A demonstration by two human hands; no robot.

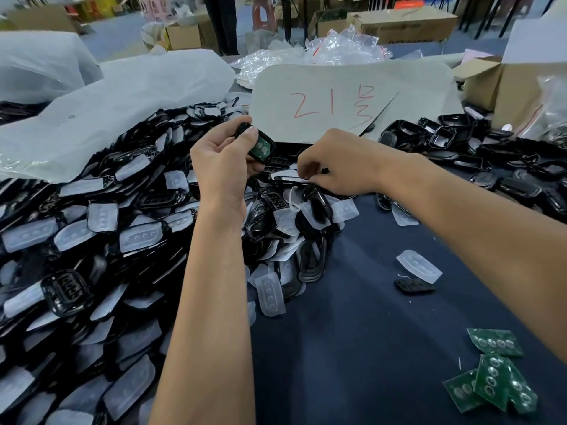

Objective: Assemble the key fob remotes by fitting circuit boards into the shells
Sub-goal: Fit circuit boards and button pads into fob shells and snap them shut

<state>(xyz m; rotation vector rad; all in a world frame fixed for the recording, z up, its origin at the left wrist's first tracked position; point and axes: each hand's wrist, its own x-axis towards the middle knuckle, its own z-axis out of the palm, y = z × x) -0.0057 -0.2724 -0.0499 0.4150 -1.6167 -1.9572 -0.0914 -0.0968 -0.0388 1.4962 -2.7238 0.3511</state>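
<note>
Lying closest, at the bottom right, a few green circuit boards sit in a loose bunch on the dark blue table cloth. A bit farther up, one clear button pad lies touching a small black part. On the left, a big pile of black shells and clear pads covers the table.

Farther on, both hands are over the pile. The left hand is lifted up, its thumb and fingers curled round a black shell with a green board showing inside it. The right hand is low on the pile, its fingers bent down and pinching a thin part there; which part it is, I cannot tell.

Behind the hands stands a grey card with red writing. More black shells lie to the right of it. Clear bags and brown boxes are far at the back.
</note>
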